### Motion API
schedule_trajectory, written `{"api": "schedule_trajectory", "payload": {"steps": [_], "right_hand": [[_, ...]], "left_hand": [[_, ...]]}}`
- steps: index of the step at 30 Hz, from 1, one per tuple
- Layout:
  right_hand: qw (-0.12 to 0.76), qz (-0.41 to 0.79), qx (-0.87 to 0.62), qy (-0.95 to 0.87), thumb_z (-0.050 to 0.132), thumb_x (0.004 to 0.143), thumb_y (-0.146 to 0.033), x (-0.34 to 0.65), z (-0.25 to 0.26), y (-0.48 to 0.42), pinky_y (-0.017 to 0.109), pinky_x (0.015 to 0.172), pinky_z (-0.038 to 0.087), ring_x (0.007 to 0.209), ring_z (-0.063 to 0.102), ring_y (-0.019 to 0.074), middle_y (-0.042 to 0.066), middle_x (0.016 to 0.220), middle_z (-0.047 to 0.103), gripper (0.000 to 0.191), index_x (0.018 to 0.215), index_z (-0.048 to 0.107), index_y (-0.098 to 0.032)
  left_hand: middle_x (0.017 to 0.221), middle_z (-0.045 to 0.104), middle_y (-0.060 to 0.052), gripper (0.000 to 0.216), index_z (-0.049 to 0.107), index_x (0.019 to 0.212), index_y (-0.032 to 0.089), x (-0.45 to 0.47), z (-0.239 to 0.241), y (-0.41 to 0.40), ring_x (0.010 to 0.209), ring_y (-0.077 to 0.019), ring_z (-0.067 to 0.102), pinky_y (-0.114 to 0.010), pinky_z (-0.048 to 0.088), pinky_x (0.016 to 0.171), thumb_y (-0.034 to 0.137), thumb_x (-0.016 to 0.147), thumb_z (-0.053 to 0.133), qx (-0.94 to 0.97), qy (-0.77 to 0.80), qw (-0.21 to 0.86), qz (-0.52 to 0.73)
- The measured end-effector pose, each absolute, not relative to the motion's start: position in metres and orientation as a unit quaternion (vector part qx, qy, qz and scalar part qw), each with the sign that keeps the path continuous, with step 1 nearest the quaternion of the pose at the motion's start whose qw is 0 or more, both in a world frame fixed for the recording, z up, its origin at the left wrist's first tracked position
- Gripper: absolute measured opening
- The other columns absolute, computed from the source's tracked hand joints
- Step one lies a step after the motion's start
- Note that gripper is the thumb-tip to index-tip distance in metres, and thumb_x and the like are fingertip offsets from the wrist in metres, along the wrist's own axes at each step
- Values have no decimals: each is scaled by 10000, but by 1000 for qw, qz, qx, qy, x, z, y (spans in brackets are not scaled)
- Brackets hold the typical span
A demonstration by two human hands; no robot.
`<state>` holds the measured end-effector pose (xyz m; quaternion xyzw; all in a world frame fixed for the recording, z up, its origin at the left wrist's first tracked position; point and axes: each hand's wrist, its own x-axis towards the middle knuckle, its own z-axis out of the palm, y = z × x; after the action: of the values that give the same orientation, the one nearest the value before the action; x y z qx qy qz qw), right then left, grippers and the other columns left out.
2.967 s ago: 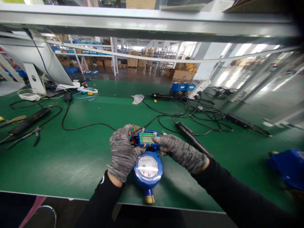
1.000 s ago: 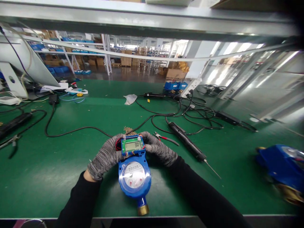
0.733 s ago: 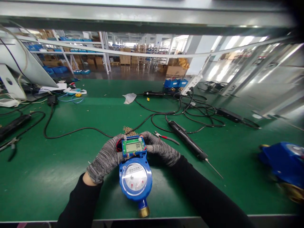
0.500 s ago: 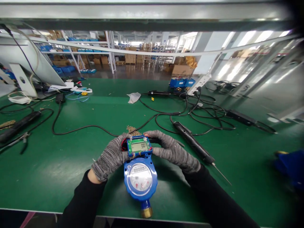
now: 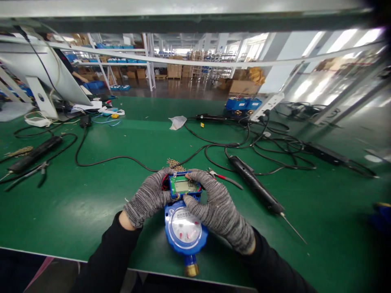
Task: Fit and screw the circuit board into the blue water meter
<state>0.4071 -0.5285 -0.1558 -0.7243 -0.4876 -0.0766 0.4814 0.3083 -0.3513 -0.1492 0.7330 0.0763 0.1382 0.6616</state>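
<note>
In the head view, pinched the display housing [image 5: 183, 186] with the left hand [image 5: 149, 198] at the blue meter's [image 5: 185, 232] far end, above the green bench [image 5: 104, 215]. Spread the right hand [image 5: 220, 208] across the housing's right half.

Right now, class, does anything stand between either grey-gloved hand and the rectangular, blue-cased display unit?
Nothing visible blocks either one. The left grey-gloved hand is on the left end of the rectangular, blue-cased display unit, beside thin red wires; the right grey-gloved hand spans its right part.
</note>
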Motion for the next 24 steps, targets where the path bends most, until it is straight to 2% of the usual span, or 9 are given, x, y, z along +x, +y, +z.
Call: {"api": "schedule_trajectory", "payload": {"steps": [5, 10, 15, 20, 24], "right_hand": [[451, -105, -745, -480, 564, 791, -235, 401, -151, -526, 462, 979, 541, 1102, 615, 265, 114, 1193, 643, 438, 1215, 599, -134], [443, -109, -744, -488, 564, 777, -207, 402, -154, -524, 452, 999, 535, 1113, 615, 267, 113, 1223, 633, 466, 1239, 586, -148], [450, -58, -731, -511, 625, 820, -231, 412, -156, -530, 484, 1045, 490, 1165, 584, 286, 102, 1257, 617, 448, 1265, 582, -194], [460, 41, -701, -543, 732, 860, -254, 428, -145, -539, 420, 996, 525, 1143, 591, 265, 56, 1256, 606, 463, 1297, 580, -254], [426, 85, -725, -535, 819, 811, -381, 440, -136, -541, 534, 1018, 485, 1123, 603, 317, 69, 1255, 617, 573, 1314, 571, -262]], "left_hand": [[1094, 677, -71, 540, 608, 1116, 156, 308, -153, -349, 1021, -228, 639, -391, 490, 961, 321, 665, 854, 741, 74, 652, 140], [1121, 669, -107, 577, 600, 1139, 139, 309, -155, -349, 1042, -263, 633, -451, 487, 979, 341, 661, 854, 753, 87, 639, 133], [1164, 653, -129, 611, 582, 1158, 138, 308, -155, -348, 1095, -287, 617, -482, 485, 1000, 368, 658, 848, 746, 76, 649, 130], [1190, 640, -138, 620, 580, 1166, 137, 308, -154, -347, 1104, -290, 613, -485, 483, 1004, 354, 652, 851, 749, 81, 645, 127], [1151, 658, -120, 590, 593, 1141, 138, 308, -152, -348, 1076, -275, 624, -467, 483, 997, 321, 648, 860, 752, 72, 644, 124]]}}
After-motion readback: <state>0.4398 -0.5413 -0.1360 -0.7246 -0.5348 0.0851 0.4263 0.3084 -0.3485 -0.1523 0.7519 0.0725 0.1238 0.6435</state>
